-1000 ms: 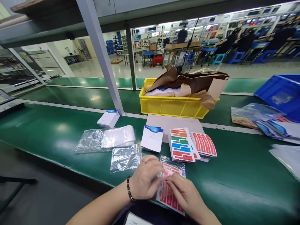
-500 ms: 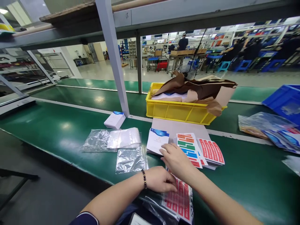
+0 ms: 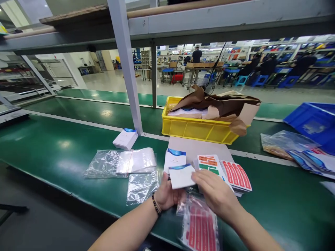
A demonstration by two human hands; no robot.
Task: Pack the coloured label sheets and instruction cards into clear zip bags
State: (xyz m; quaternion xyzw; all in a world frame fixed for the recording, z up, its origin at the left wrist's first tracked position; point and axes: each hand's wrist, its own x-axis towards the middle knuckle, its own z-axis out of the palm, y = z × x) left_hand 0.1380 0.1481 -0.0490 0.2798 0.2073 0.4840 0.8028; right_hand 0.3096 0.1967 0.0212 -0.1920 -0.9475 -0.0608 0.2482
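Note:
A white card with a blue top edge (image 3: pixel 181 177) is in my right hand (image 3: pixel 217 191), which pinches it at its right side. My left hand (image 3: pixel 167 195) is half curled under the card's lower left, thumb up. Its fingers grip the upper edge of a clear plastic bag (image 3: pixel 186 235); the fingertips are partly hidden. Inside that bag lies a red sticker sheet (image 3: pixel 201 223). Just behind the held card is a stack of white cards with blue tops (image 3: pixel 175 158). Sticker sheets in orange and green (image 3: pixel 209 163) lie partly under my right hand, beside a stack of red stickers (image 3: pixel 237 176).
Empty clear bags (image 3: pixel 137 161) and one flat bag (image 3: pixel 142 188) lie to the left, near another card stack (image 3: pixel 125 139). A yellow crate (image 3: pixel 199 129) with brown paper stands behind. A blue bin (image 3: pixel 311 122) is at right. A metal post (image 3: pixel 128 69) rises from the bench.
My right hand has reached to the card stack and come back with a card. My left hand has turned palm up at the bag's top edge. The bag has shifted slightly.

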